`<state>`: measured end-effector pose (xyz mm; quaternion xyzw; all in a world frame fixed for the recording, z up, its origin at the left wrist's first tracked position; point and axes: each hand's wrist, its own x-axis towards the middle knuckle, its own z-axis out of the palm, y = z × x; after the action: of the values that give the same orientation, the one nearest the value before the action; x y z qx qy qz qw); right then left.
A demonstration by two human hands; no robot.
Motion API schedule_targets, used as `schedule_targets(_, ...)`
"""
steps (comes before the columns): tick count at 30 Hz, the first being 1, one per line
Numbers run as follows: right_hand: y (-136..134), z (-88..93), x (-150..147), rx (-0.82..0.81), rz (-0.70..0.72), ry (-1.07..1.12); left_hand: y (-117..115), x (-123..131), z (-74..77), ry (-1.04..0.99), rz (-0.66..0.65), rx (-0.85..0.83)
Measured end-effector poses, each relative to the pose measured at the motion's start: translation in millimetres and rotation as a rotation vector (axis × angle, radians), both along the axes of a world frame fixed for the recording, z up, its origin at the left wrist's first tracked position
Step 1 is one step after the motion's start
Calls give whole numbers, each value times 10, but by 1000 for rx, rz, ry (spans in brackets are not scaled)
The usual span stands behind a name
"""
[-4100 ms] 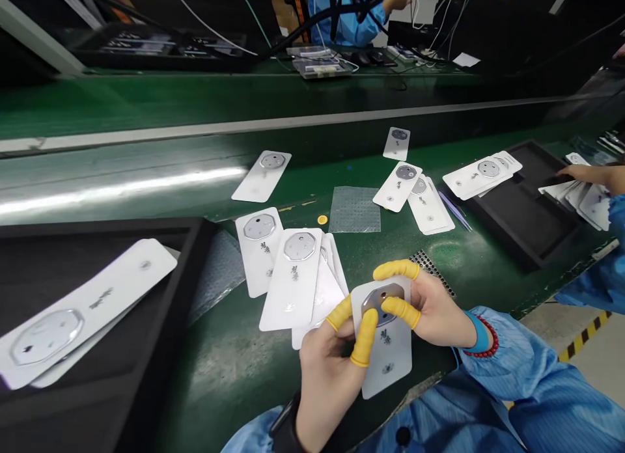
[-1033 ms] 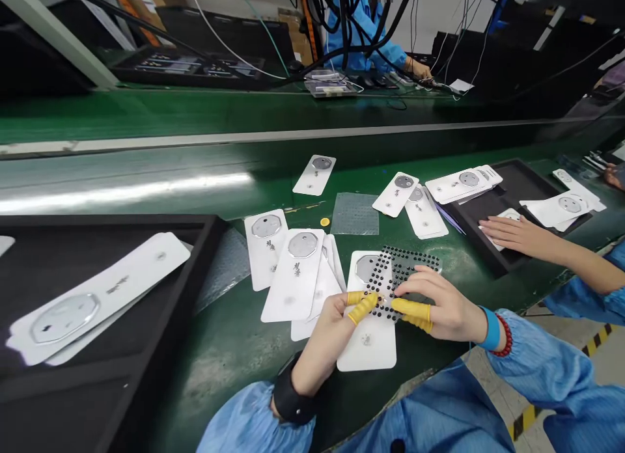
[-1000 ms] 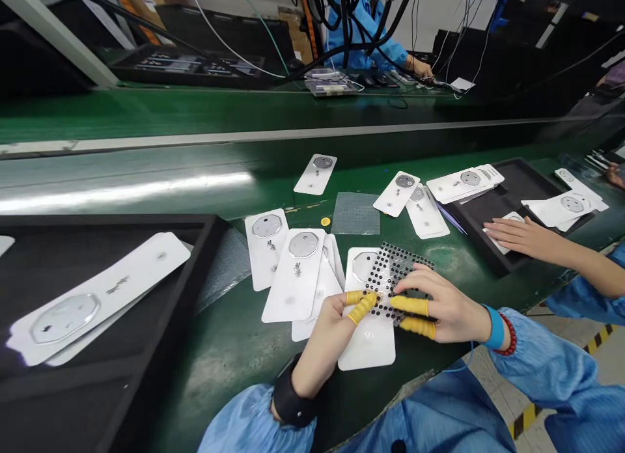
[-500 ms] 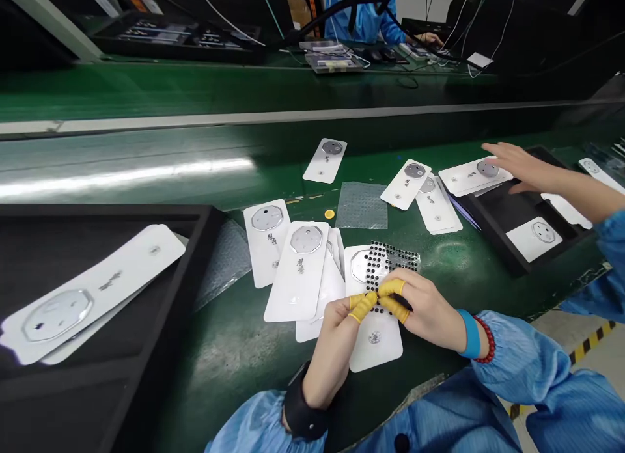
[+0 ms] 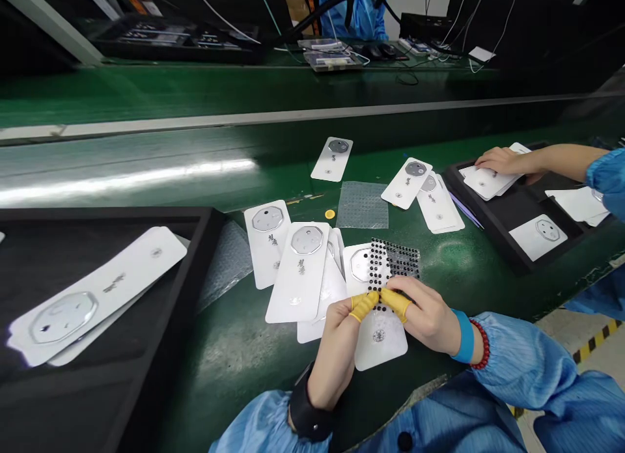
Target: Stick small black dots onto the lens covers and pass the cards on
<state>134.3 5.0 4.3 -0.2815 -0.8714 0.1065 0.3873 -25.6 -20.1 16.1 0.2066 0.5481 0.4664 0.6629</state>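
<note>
Sheet [image 5: 400,261] pinched, co-worker's hand [image 5: 508,161] lowered onto panels [image 5: 489,183]

Grn bench [image 5: 234,362] has bright glare streak [image 5: 195,170]; pale flr [image 5: 561,327] has blk/yel tape [image 5: 599,338].

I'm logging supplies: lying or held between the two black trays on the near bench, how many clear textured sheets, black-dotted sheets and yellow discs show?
Clear textured sheets: 2
Black-dotted sheet: 1
Yellow disc: 1
Total: 4

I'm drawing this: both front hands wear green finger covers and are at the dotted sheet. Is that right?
Not green: the head view shows yellow finger covers on the left hand and right hand. Both are at the dotted sheet.
</note>
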Motion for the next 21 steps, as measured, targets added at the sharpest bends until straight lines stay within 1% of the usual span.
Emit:
schedule_targets(2, -6, 15, 0, 51, 27, -3, -12, 1, -23, 17, 54, -20)
schedule_targets(4, -1, 11, 2, 32, 41, -4, -19, 5, -45, 32, 88, -32)
schedule_targets(6, 20, -19, 14, 10, 44, -20, -17, 12, -53, 37, 85, -30)
schedule_targets(8, 60, -69, 55, 0, 56, -46, 0, 12, -44, 34, 43, -17)
schedule_targets(10, 114, -125, 140, -84, 71, -69, 28, -6, -22, 32, -19, 8)
schedule_targets(12, 173, -165, 267, -218, 69, -76, 54, -47, 8, 58, -55, 47)
schedule_targets(14, 224, -168, 405, -321, 41, -66, 57, -95, 37, 124, -16, 97)
schedule_targets(16, 260, -119, 505, -364, 8, -41, 25, -126, 57, 258, 80, 220)
schedule_targets(18, 274, -17, 525, -409, -33, 0, -38, -125, 65, 373, 159, 353)
schedule_targets(19, 273, 50, 498, -422, -62, 43, -76, -114, 63, 397, 161, 392)
schedule_targets(21, 257, 195, 379, -405, -105, 158, -150, -80, 51, 372, 95, 388)
